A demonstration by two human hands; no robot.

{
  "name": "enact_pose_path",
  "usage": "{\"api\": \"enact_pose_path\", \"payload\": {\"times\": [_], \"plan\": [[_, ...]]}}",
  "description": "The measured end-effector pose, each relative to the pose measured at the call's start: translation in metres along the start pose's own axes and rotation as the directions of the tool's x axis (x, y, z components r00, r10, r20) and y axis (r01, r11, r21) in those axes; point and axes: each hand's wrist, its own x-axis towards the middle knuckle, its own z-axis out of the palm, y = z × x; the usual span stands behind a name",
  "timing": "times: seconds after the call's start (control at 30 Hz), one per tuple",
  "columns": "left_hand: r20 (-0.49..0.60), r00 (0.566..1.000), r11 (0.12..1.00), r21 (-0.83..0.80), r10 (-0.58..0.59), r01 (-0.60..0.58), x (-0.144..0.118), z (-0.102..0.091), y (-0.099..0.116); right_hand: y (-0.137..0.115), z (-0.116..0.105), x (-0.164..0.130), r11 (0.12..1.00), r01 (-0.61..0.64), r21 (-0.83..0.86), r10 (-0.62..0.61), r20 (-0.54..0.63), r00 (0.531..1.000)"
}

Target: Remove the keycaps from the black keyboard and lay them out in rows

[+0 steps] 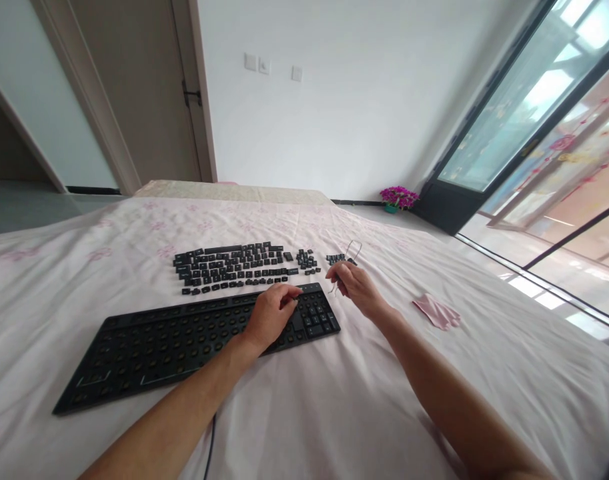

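Observation:
A black keyboard (184, 340) lies at a slant on the bedsheet, with most of its keycaps off and its key sockets bare. Keycaps still sit on its number pad (317, 319) at the right end. My left hand (274, 313) rests over the keyboard beside the number pad, thumb and fingers drawn together in a pinch; whatever is between them is too small to make out. Just past the keyboard's right end, my right hand (351, 283) is closed around a wire keycap puller (354, 249), whose thin loop sticks up above the fingers.
Loose black keycaps (229, 265) lie in rows beyond the keyboard, with smaller groups of keycaps (307, 261) to their right. A pink glove (437, 312) lies at right on the pale bedsheet (374, 400). The keyboard's cable (211, 447) runs toward me.

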Motion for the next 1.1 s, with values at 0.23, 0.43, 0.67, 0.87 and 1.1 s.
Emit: {"api": "enact_pose_path", "payload": {"times": [0.23, 0.43, 0.67, 0.87, 1.1], "plan": [[0.123, 0.991, 0.99, 0.128, 0.043, -0.059, -0.002, -0.001, 0.003, -0.001, 0.02, -0.023, 0.986, -0.127, 0.107, 0.1, 0.225, 0.969], [0.159, 0.987, 0.985, 0.165, 0.032, -0.058, -0.002, -0.001, 0.003, -0.004, 0.023, -0.026, 0.992, -0.091, 0.083, 0.066, 0.263, 0.963], [0.175, 0.984, 0.976, 0.211, 0.019, -0.056, -0.002, 0.0, 0.003, -0.011, 0.028, -0.028, 0.995, 0.079, -0.055, -0.059, 0.306, 0.95], [0.218, 0.976, 0.954, 0.293, -0.005, -0.061, 0.001, 0.002, 0.005, -0.005, 0.029, -0.027, 0.954, 0.284, -0.098, -0.245, 0.294, 0.924], [0.165, 0.984, 0.881, 0.472, -0.064, -0.022, 0.002, 0.016, 0.017, 0.003, 0.037, -0.032, 0.981, 0.192, -0.022, -0.184, 0.195, 0.963]]}}
